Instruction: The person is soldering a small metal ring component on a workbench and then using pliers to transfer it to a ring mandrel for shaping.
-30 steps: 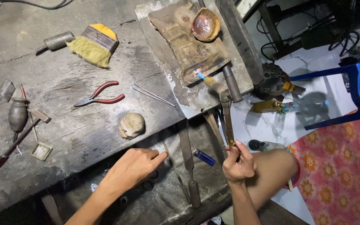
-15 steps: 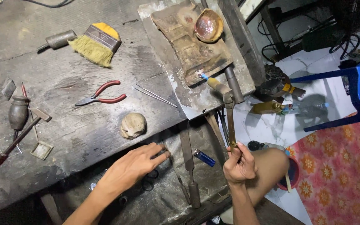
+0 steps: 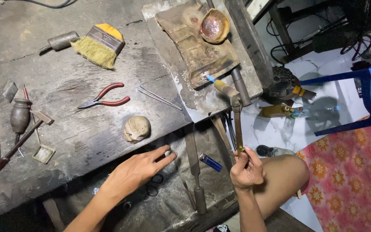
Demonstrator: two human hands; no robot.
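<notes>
The right hand (image 3: 246, 168) is clenched around the lower end of a torch (image 3: 237, 124), a long brass-coloured tube that runs up from the fist to a bent head near the edge of the bench (image 3: 65, 129). A small blue flame (image 3: 209, 78) shows at the torch tip, touching the lower edge of the charred pad (image 3: 198, 47) that lies on the bench. A reddish bowl (image 3: 214, 25) sits on the far end of that pad.

The left hand (image 3: 140, 169) is released, palm down, fingers stretched flat toward the torch; its fingertips rest at the bench's near edge, above a lower tray (image 3: 168, 210). It grasps nothing. Just beyond its fingers, on the bench, lies a rounded pale lump (image 3: 137, 128). Under the hand a pair of dark scissors (image 3: 153, 185) shows in the tray.

Between the two hands a file (image 3: 194, 172) lies lengthwise in the tray, and a blue lighter (image 3: 211, 162) lies between the file and the torch.

Farther from the torch, red-handled pliers (image 3: 104, 101) lie near the middle of the bench, with thin tweezers (image 3: 159, 98) between them and the pad. A yellow-handled brush (image 3: 97, 45) lies at the far side beyond the pliers. The person's bare knee (image 3: 280, 176) is just beside the right hand, away from the bench.
</notes>
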